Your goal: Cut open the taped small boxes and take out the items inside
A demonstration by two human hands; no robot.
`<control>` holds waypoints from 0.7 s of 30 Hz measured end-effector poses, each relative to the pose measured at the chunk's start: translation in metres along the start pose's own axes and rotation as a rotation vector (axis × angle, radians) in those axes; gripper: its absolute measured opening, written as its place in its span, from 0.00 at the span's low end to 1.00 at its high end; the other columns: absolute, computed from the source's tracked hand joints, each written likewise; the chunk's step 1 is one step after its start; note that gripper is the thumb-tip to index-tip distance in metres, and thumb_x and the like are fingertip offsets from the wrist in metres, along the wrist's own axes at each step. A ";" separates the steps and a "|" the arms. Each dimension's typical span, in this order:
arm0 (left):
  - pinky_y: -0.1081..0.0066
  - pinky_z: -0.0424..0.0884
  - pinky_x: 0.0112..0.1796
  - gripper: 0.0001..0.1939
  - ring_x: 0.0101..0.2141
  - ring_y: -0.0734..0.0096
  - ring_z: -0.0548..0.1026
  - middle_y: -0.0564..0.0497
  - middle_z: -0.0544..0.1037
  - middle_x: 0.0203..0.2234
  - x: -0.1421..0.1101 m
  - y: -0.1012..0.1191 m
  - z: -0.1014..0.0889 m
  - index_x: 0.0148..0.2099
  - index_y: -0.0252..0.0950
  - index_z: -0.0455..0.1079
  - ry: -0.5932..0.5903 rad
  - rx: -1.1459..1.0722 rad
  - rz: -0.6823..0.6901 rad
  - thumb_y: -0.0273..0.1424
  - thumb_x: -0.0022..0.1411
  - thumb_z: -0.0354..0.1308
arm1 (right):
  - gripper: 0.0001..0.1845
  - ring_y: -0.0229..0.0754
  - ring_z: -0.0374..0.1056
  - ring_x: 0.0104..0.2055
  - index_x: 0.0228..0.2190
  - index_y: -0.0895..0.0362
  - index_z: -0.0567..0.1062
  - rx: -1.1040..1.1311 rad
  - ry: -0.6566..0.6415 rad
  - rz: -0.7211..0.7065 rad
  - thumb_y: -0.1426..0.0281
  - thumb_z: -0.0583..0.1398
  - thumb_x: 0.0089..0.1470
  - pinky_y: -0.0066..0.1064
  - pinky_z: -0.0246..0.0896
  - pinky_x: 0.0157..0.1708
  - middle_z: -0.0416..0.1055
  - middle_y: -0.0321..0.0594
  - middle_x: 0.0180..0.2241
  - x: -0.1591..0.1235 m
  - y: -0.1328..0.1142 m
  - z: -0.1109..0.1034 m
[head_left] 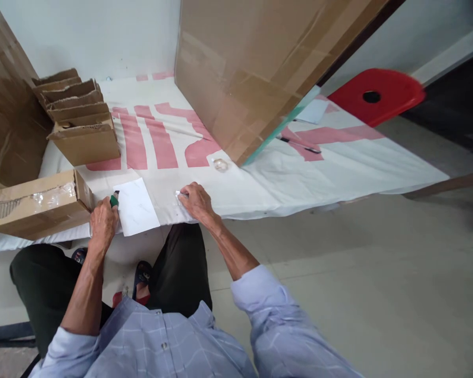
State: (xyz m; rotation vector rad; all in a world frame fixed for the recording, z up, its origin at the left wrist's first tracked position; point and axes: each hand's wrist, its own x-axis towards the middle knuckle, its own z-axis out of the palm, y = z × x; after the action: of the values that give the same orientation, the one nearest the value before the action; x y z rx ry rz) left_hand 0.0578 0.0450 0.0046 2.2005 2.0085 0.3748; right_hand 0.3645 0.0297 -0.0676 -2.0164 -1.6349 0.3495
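My left hand (103, 220) is closed at the table's front edge, beside the near cardboard box. A small green and black object (114, 199) shows at its fingertips; its kind cannot be made out. Just right of this hand lies a white sheet of paper (137, 207), its lower edge reaching the table edge. My right hand (197, 202) rests low over the cloth, right of the paper, fingers pinched on a small white piece (178, 194). Most of that piece is hidden by the fingers. Beyond it lies a small roll of clear tape (220, 165).
A long taped cardboard box (39, 202) lies at left, with an open carton (84, 139) of upright cardboard pieces behind. A large carton (256, 68) stands on the white and red cloth (236, 194). A pen (301, 145) lies right of it, near a red stool (376, 97).
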 end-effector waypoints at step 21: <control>0.66 0.81 0.36 0.11 0.42 0.61 0.82 0.44 0.84 0.45 -0.046 0.027 0.003 0.46 0.38 0.81 0.154 -0.735 0.148 0.35 0.65 0.61 | 0.20 0.43 0.66 0.29 0.30 0.54 0.80 0.664 0.051 -0.010 0.52 0.61 0.60 0.35 0.63 0.34 0.74 0.38 0.26 -0.021 -0.003 -0.016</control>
State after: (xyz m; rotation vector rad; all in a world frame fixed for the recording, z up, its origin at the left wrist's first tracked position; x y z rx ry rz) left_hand 0.0806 -0.0036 0.0047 1.8677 1.4221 1.1184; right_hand 0.3648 0.0059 -0.0557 -1.4955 -1.2686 0.7207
